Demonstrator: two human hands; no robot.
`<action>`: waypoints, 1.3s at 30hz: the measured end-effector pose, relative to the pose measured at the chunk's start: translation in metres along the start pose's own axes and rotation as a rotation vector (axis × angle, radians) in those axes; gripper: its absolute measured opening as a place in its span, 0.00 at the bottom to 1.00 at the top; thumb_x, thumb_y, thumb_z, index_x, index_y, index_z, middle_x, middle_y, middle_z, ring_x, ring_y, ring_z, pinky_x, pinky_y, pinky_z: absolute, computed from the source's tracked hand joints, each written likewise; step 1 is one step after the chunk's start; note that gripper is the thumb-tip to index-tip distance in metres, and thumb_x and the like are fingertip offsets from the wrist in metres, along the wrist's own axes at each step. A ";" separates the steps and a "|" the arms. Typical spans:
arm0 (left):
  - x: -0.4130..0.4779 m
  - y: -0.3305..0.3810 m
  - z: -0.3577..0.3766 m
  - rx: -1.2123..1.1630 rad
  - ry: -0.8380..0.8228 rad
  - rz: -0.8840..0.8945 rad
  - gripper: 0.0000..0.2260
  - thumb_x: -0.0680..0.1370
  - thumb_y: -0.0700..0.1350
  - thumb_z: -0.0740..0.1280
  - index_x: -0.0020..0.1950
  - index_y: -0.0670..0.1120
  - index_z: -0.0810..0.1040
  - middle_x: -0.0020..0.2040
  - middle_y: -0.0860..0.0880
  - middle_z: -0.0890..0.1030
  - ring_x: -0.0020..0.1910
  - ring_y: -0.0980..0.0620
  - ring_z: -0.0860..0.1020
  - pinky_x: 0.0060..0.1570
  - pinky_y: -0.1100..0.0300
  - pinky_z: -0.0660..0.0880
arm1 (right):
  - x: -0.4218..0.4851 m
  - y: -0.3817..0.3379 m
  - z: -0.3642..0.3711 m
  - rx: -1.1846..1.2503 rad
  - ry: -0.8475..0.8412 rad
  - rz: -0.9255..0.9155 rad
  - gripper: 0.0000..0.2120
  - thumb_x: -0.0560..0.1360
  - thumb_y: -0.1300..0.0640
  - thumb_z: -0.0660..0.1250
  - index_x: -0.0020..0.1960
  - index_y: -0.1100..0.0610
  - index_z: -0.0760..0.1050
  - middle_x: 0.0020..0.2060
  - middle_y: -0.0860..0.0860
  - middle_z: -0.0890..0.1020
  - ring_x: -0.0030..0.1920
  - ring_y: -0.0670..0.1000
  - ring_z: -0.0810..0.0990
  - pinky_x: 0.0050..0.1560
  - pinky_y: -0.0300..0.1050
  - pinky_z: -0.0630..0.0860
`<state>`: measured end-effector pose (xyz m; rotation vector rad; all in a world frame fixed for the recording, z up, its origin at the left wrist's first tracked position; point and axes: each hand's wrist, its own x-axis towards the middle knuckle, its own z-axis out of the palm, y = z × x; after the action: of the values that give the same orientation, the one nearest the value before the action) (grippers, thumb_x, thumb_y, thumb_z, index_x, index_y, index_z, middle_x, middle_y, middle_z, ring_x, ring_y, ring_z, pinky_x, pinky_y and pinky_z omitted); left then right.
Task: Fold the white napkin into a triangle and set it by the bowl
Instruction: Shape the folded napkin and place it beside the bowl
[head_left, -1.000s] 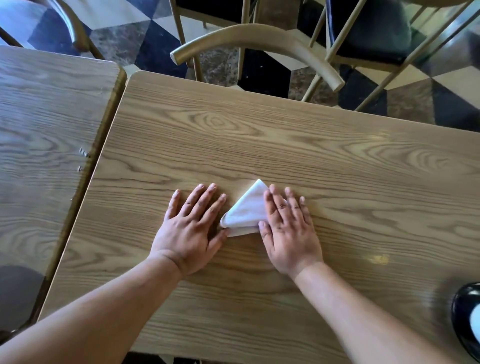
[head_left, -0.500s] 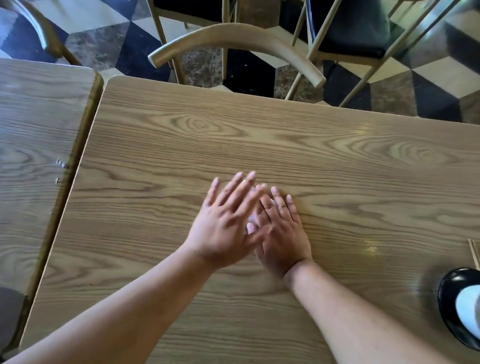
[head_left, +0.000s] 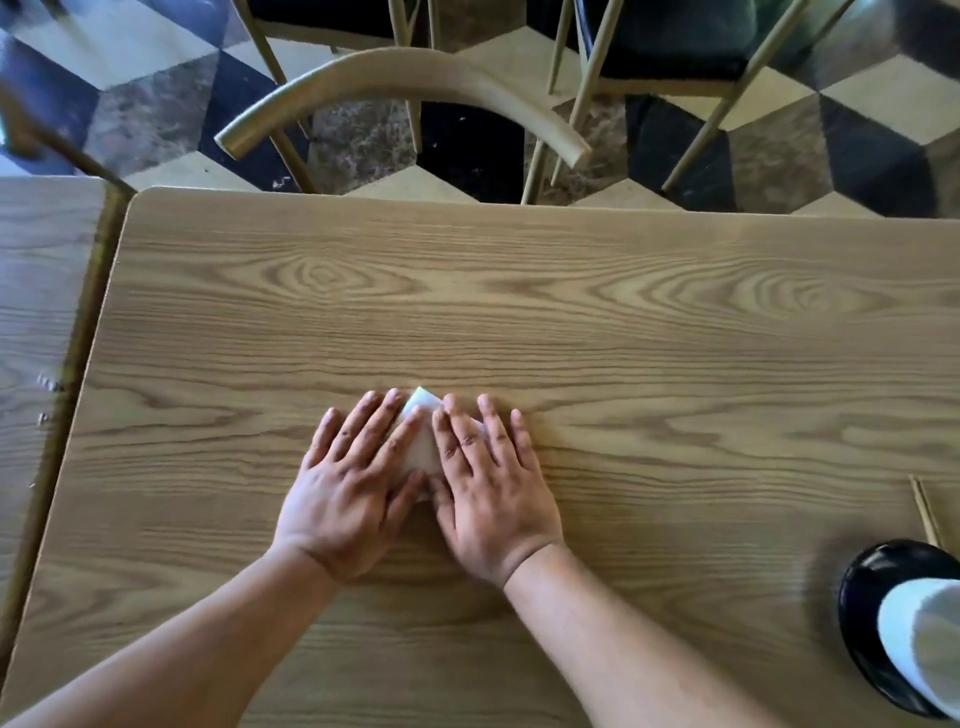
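Observation:
The white napkin (head_left: 422, 448), folded to a small triangle, lies flat in the middle of the wooden table (head_left: 623, 338). Only its far tip and a strip between my hands show. My left hand (head_left: 353, 480) lies palm down on its left side with the fingers spread. Beside it my right hand (head_left: 488, 483) presses flat on the right side. Neither hand grips the napkin. The black bowl (head_left: 867, 597), with something white inside, stands at the near right edge of the view, well away from the napkin.
A pair of wooden chopsticks (head_left: 925, 512) lies just beyond the bowl. A curved wooden chair back (head_left: 400, 78) stands behind the table's far edge. A second table (head_left: 41, 312) abuts on the left, with a narrow gap between.
My left hand, which crossed over the right half a second ago and hid the napkin, has slid back to the left. Both hands now lie side by side on the napkin.

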<state>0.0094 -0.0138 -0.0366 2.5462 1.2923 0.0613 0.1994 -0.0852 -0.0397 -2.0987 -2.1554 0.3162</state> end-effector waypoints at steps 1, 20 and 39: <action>0.000 0.001 0.000 0.002 -0.007 -0.001 0.30 0.84 0.61 0.56 0.85 0.53 0.60 0.86 0.51 0.59 0.86 0.50 0.54 0.82 0.40 0.54 | 0.000 0.001 0.000 0.004 0.001 -0.003 0.33 0.85 0.43 0.55 0.84 0.56 0.56 0.84 0.52 0.57 0.84 0.63 0.55 0.80 0.68 0.56; -0.002 -0.002 -0.001 -0.032 0.008 0.013 0.31 0.85 0.60 0.53 0.86 0.47 0.59 0.86 0.49 0.60 0.86 0.49 0.55 0.83 0.44 0.48 | -0.006 -0.014 0.000 -0.022 0.004 0.394 0.33 0.84 0.43 0.52 0.83 0.60 0.59 0.83 0.58 0.62 0.82 0.60 0.62 0.80 0.67 0.59; -0.015 -0.036 -0.013 -0.173 0.069 0.077 0.29 0.82 0.57 0.58 0.82 0.48 0.68 0.84 0.49 0.64 0.85 0.49 0.56 0.83 0.40 0.51 | -0.041 0.011 -0.001 -0.066 0.009 0.484 0.32 0.84 0.42 0.49 0.84 0.54 0.58 0.84 0.49 0.57 0.84 0.56 0.56 0.80 0.70 0.52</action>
<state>-0.0303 -0.0024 -0.0326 2.4642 1.1581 0.2679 0.2120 -0.1261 -0.0383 -2.6338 -1.6448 0.2765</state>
